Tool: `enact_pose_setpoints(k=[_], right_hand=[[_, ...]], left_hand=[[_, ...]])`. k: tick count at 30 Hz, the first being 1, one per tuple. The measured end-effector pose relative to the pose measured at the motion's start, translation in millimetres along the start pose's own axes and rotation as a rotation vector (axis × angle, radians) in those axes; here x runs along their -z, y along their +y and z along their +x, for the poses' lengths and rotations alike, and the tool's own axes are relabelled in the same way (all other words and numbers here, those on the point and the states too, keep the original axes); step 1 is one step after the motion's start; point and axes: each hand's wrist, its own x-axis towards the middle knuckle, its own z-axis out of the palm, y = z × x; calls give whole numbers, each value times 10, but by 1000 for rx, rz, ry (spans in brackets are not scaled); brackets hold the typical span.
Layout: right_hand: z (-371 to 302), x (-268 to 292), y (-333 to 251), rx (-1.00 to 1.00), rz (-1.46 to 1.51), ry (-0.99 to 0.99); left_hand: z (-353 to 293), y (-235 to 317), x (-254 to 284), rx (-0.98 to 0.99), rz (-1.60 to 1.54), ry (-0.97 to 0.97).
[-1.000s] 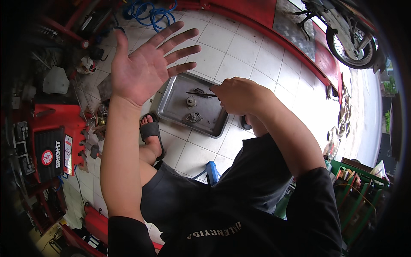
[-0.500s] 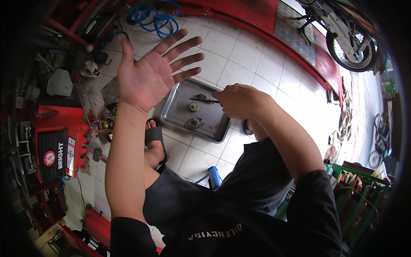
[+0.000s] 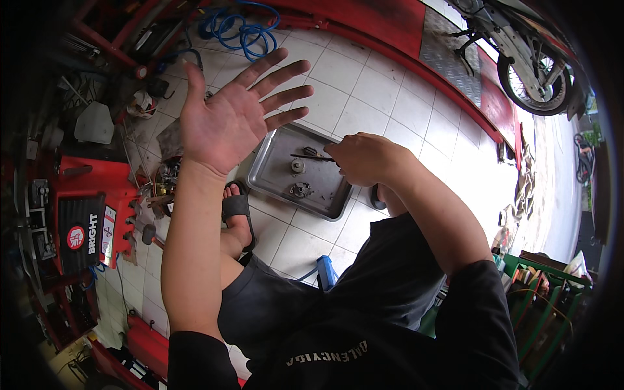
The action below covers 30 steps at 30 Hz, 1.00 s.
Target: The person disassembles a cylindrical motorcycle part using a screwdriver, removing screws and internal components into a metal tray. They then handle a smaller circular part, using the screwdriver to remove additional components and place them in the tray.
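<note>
My left hand (image 3: 221,133) is raised with its palm showing and the fingers spread, holding nothing. On the other side, my right hand (image 3: 370,159) is closed around a thin dark rod (image 3: 309,156) that points left over a grey metal tray (image 3: 325,195). Most of the rod's held end is hidden in the fist, so its exact kind cannot be told. Inside the tray lie a small round metal part (image 3: 297,167), a toothed-looking metal part (image 3: 301,190) and a small dark piece (image 3: 309,151) beside the rod.
The tray rests on white floor tiles (image 3: 370,84) between my feet. A blue hose (image 3: 250,36) lies coiled beyond my left hand. Red equipment (image 3: 84,214) stands at left, a red platform (image 3: 383,26) at the far side, and a motorbike wheel (image 3: 536,81) at far right.
The whole view has shifted slightly, with tray and floor sitting a little lower in the picture. Both hands keep nearly the same pose, and the rod stays in my right hand.
</note>
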Motion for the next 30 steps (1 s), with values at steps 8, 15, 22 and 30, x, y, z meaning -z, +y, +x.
enact_pose_setpoints(k=[8, 15, 22, 30], right_hand=[[16, -18, 2, -12, 4, -13], [51, -93, 52, 5, -5, 33], [50, -81, 49, 22, -7, 30], [83, -125, 61, 6, -21, 16]], left_hand=[[-12, 12, 3, 11, 45, 26], [26, -43, 71, 22, 372, 430], [18, -27, 93, 38, 409, 468], [21, -28, 94, 37, 409, 488]])
